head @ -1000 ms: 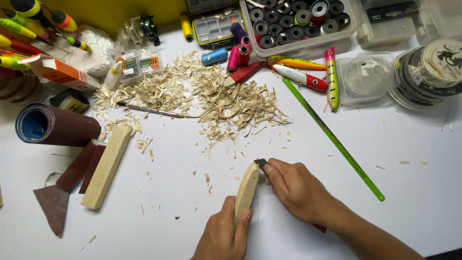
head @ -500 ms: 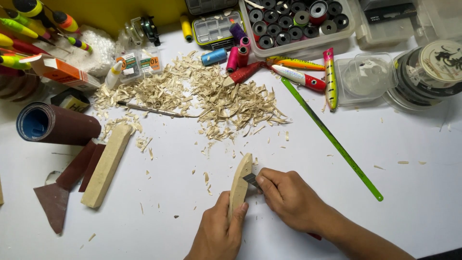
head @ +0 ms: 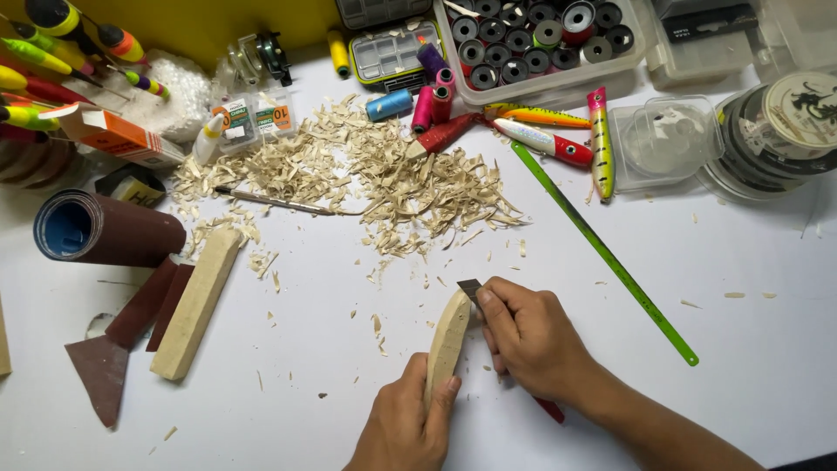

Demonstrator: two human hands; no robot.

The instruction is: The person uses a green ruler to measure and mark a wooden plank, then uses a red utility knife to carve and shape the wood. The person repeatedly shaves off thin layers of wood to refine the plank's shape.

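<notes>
My left hand (head: 404, 420) grips the near end of a pale carved wooden piece (head: 447, 338), held upright on its edge on the white table (head: 741, 366). My right hand (head: 532, 336) is closed around a utility knife whose grey blade (head: 469, 287) rests against the far tip of the wood. The knife's red handle end (head: 550, 410) sticks out below my wrist.
A heap of wood shavings (head: 384, 179) lies ahead. A wooden block (head: 197, 301), sandpaper strips (head: 122, 336) and a sandpaper roll (head: 105, 231) are at left. A green ruler (head: 606, 255) runs diagonally at right, with fishing lures (head: 600, 144), thread spools (head: 432, 96) and plastic boxes (head: 532, 48) behind.
The wooden piece and both hands have shifted slightly left and back. The blade now sits at the far tip of the wood rather than on its side.
</notes>
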